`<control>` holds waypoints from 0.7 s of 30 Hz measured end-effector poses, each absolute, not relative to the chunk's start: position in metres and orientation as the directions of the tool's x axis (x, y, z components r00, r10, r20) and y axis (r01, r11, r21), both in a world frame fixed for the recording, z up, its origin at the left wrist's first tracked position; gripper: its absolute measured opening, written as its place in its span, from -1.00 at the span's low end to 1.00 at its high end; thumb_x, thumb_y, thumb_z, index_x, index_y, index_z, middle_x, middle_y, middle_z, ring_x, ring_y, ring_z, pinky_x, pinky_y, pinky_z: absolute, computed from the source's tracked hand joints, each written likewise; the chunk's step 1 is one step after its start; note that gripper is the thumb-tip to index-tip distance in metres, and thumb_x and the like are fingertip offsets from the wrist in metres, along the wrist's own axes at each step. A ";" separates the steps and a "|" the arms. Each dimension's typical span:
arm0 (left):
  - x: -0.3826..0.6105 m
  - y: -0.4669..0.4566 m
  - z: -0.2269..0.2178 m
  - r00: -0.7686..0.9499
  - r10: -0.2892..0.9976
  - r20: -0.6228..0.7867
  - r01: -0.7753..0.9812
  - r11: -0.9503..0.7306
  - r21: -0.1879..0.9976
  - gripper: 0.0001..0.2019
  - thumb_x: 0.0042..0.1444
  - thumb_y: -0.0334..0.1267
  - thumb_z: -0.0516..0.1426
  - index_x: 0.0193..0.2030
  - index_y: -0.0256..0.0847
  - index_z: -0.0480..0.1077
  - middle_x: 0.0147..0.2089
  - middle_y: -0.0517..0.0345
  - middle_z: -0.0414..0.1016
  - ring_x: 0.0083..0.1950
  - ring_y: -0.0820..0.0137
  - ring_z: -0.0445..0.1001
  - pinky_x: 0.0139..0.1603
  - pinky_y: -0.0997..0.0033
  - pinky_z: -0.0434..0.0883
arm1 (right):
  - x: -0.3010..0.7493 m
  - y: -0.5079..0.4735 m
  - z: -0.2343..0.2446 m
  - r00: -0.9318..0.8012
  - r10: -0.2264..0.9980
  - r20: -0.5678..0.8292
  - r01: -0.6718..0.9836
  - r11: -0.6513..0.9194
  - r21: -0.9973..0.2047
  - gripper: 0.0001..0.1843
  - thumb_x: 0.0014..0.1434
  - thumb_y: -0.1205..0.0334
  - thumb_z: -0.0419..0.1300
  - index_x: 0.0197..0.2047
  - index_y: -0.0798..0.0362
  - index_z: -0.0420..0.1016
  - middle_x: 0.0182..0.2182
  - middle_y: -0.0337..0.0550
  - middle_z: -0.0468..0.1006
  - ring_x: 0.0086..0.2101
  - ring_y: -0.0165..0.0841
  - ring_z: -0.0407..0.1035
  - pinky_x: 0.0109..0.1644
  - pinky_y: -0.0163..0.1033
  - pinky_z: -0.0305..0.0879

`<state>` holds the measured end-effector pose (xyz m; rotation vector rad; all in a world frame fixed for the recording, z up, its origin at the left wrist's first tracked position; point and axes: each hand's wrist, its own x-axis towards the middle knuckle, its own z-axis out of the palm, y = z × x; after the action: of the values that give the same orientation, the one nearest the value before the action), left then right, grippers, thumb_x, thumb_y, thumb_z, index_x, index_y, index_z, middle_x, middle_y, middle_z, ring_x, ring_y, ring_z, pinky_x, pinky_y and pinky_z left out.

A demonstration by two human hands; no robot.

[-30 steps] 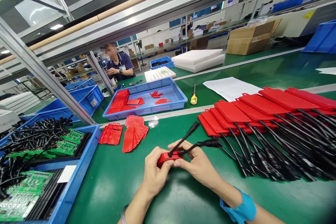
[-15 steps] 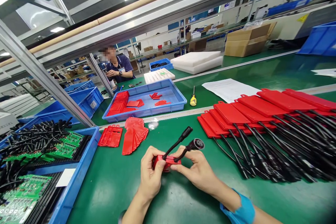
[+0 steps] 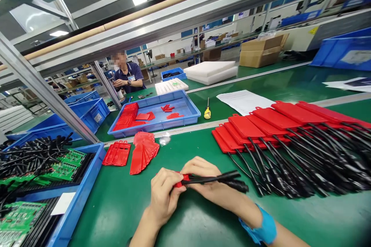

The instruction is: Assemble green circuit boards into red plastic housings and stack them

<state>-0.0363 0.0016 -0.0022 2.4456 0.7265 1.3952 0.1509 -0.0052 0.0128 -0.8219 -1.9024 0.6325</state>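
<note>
Between my hands is a red plastic case with two black cables coming out toward the right. My left hand is closed around the case's left end. My right hand grips its right side, with the cables passing over the palm and wrist; part of the case is hidden by the fingers. Beyond my hands on the bench lie fanned red plates and red slotted case parts. To the right, finished-looking red cases lie overlapped in a row, their black cables pointing toward me.
A blue bin with green circuit boards and cables stands at left. Farther back are a shallow blue tray with red parts, a yellow screwdriver, paper and white foam. Across the bench a person works.
The red case has been turned in my hands, so its cables, upright before, now lie to the right. My right hand has shifted over the case's far side. The view has moved slightly.
</note>
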 end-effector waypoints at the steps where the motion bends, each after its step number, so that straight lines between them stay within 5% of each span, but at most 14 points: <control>1: -0.037 0.003 -0.002 0.454 0.479 0.751 0.307 -0.875 0.373 -0.82 0.19 -0.33 0.09 -0.05 -0.18 0.33 -0.26 0.08 0.45 -0.22 0.35 0.41 -0.16 0.28 0.38 | 0.154 -0.005 0.016 -0.387 0.736 0.555 0.276 0.667 -0.692 -0.86 0.24 0.18 0.16 -0.21 0.03 0.51 -0.30 -0.14 0.51 -0.27 -0.34 0.40 -0.18 -0.28 0.33; 6: -0.038 0.006 -0.003 0.495 0.455 0.740 0.414 -0.872 0.260 -0.60 0.15 -0.37 0.13 0.13 -0.13 0.24 -0.07 0.05 0.46 -0.03 0.30 0.43 0.15 0.08 0.30 | 0.167 -0.003 0.028 -0.479 0.611 0.630 0.444 0.788 -0.427 -0.76 0.31 0.20 0.05 -0.16 0.06 0.52 -0.31 -0.08 0.56 -0.34 -0.31 0.42 -0.27 -0.24 0.36; 11: -0.037 0.008 -0.009 0.441 0.486 0.754 0.562 -0.805 0.190 -0.39 0.12 -0.43 0.12 0.30 -0.10 0.06 0.20 -0.07 0.25 0.21 0.19 0.25 0.19 0.07 0.30 | 0.223 0.012 0.033 -0.355 0.576 0.736 0.735 0.659 -0.161 -0.76 0.30 0.26 0.05 -0.05 0.05 0.49 -0.19 -0.03 0.56 -0.22 -0.26 0.43 -0.21 -0.18 0.40; 17: -0.034 0.007 -0.014 0.523 0.473 0.709 0.571 -0.812 0.121 -0.44 0.13 -0.50 0.07 0.26 -0.06 0.14 0.19 -0.01 0.24 0.24 0.21 0.21 0.22 0.06 0.27 | 0.338 0.035 0.032 -0.149 0.736 0.660 0.964 0.257 -0.069 -0.61 0.33 0.13 -0.07 -0.08 0.07 0.53 -0.13 0.04 0.54 -0.14 -0.15 0.44 -0.05 -0.06 0.38; 21: -0.033 0.008 -0.017 0.547 0.487 0.680 0.577 -0.809 0.115 -0.48 0.16 -0.48 0.05 0.25 -0.05 0.16 0.18 0.00 0.26 0.23 0.23 0.21 0.22 0.06 0.27 | 0.377 0.037 0.024 -0.144 0.784 0.604 0.975 0.218 -0.051 -0.56 0.31 0.17 -0.13 -0.09 0.14 0.55 -0.13 0.12 0.54 -0.13 -0.07 0.44 -0.05 -0.01 0.40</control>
<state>-0.0329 0.0076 -0.0173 2.8691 0.9910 1.1987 0.3771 0.0374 0.0243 -1.6177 -1.9849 -0.4881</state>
